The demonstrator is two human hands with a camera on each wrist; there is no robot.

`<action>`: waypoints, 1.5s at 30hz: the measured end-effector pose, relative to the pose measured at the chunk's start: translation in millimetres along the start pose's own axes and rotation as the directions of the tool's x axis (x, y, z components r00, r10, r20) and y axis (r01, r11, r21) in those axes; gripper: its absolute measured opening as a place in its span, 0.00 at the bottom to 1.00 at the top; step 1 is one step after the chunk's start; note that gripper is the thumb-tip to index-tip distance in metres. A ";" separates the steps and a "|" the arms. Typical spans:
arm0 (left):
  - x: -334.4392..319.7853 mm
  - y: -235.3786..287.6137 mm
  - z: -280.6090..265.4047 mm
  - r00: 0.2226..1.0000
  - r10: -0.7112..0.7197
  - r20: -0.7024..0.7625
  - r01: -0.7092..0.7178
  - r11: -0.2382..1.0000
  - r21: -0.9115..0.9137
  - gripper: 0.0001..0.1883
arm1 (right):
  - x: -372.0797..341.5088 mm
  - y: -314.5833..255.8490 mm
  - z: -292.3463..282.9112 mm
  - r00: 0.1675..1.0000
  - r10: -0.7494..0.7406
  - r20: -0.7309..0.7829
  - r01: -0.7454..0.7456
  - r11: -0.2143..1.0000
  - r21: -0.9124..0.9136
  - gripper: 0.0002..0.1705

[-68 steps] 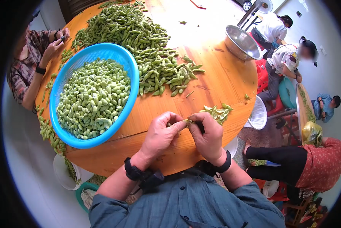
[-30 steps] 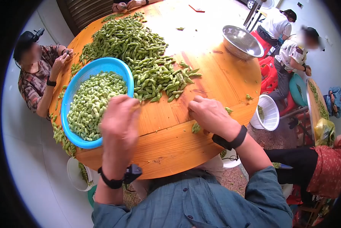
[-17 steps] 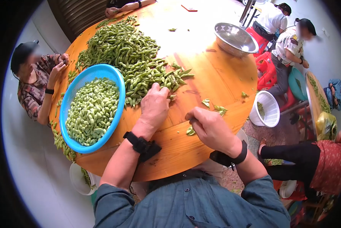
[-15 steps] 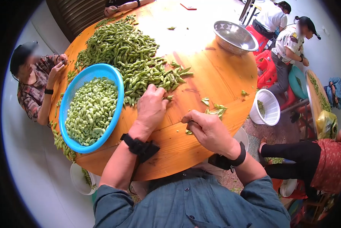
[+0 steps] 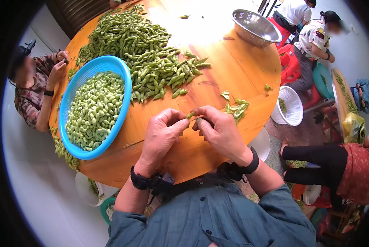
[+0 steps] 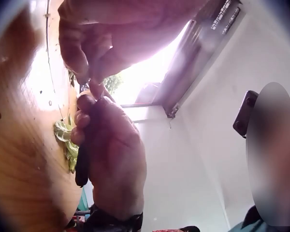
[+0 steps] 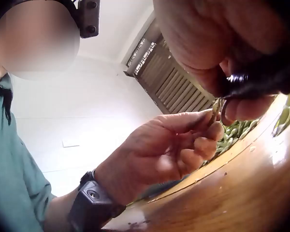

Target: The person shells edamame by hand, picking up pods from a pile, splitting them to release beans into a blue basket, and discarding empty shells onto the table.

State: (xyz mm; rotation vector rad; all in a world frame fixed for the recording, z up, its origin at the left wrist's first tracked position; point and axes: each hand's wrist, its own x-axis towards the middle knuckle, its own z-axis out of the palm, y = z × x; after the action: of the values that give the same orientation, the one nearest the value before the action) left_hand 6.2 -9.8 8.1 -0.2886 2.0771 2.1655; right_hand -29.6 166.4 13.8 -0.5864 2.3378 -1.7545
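My left hand (image 5: 164, 131) pinches a small green edamame pod (image 5: 189, 115) between thumb and forefinger over the near part of the table. Its end points at my right hand (image 5: 221, 129), whose fingertips are right at the pod. Inside the curled right fingers lies a slim black object (image 6: 82, 166), with a shiny glint in the right wrist view; its kind I cannot tell. Left of the hands is a blue plastic basket (image 5: 110, 64) filled with shelled green beans (image 5: 96, 111). Behind stands a large heap of unshelled pods (image 5: 127, 37).
Split empty pods (image 5: 237, 109) lie right of my hands on the round wooden table (image 5: 233, 70). A metal colander (image 5: 256, 26) stands at the back right. Below the right edge is a white basket (image 5: 289, 107). A person (image 5: 34, 88) sits at the left; others are at the right.
My left hand passed over the blue basket, reached to the near edge of the pod heap, and has come back with a pod. Both hands are together again at the table's near side.
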 end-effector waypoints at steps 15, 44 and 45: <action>-6.8 -6.5 8.0 0.988 0.152 0.005 -0.150 0.970 0.189 0.04 | -3.1 5.0 5.8 0.984 -0.170 -0.049 0.151 0.949 -0.276 0.05; 0.0 -10.9 -8.1 0.967 -0.074 0.244 0.145 0.948 -0.285 0.06 | 4.9 5.4 6.8 0.998 -0.057 0.009 0.056 0.997 0.054 0.06; 0.0 -10.1 -8.2 0.968 -0.077 0.239 0.147 0.945 -0.291 0.06 | 5.5 4.5 5.4 0.998 0.043 0.039 -0.048 0.990 0.133 0.06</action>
State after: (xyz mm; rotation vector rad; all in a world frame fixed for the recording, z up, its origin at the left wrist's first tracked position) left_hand 8.8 -17.5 -2.1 -0.1757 1.5653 2.3245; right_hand -33.6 160.5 8.6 -0.5345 2.1717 -1.8461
